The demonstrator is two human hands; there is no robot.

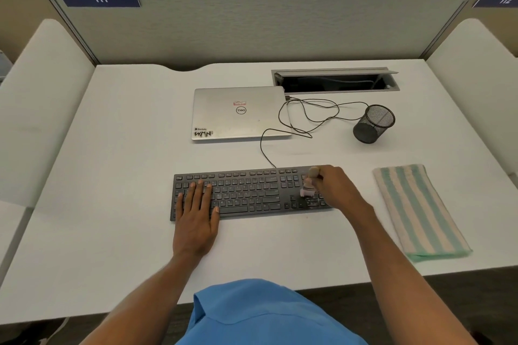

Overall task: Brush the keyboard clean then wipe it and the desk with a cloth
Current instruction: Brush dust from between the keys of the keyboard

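A black keyboard (252, 193) lies across the middle of the frame on a white desk (126, 165). The left hand (196, 211) rests flat on the keyboard's left end, fingers straight and slightly spread over the keys, the heel of the palm on the desk just below the keyboard's near edge; it grasps nothing. The right hand (335, 187) is at the keyboard's right end, fingers curled round the handle of a small brush (309, 183). The rounded top of the handle sticks up above the fist, and the pale bristle end points down onto the keys of the number pad; the brush is blurred, so its finer detail cannot be told. To the right of the keyboard, apart from it, a folded cloth (417, 210) with green and cream stripes lies on the desk, running towards the lower right. Above the keyboard sits a closed silver laptop (241, 113), and a thin black cable (308, 117) loops from the keyboard's upper edge to the laptop's right side. A black mesh pen cup (374, 124) stands right of the cable, below an open cable hatch (336, 80) in the desk. A blue shirt (266, 314) fills the bottom centre
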